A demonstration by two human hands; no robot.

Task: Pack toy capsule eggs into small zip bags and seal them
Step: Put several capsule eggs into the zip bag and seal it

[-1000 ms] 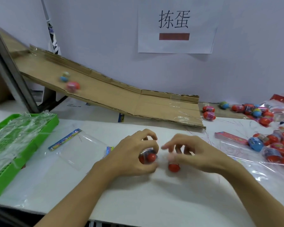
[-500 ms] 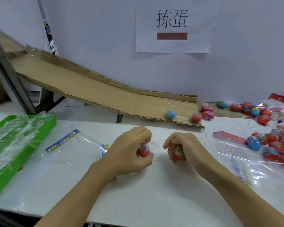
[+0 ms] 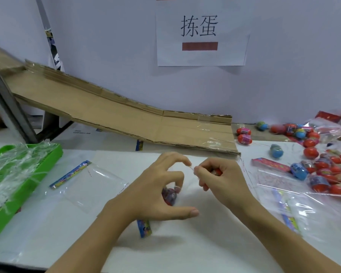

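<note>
- The white table [image 3: 185,253] carries everything; a long cardboard ramp [image 3: 126,119] slopes down along the wall toward the right.
- A green basket [image 3: 53,160] lined with clear film sits at the left edge, and a heap of loose capsule eggs [image 3: 311,152] and bags lies well off to the right.
- An empty zip bag [image 3: 91,184] lies flat just left of the hands.
- The left hand [image 3: 158,194] curls over a bagged egg [image 3: 168,195] resting on the table — forefinger raised, pinching the clear bag mouth [image 3: 191,167].
- The right hand [image 3: 222,180] is nearly closed around a red egg [image 3: 217,172], its fingertips meeting the left at the bag mouth.
- That egg sits directly right of the opening, so I judge it slides leftward in; its long axis is hidden.
</note>
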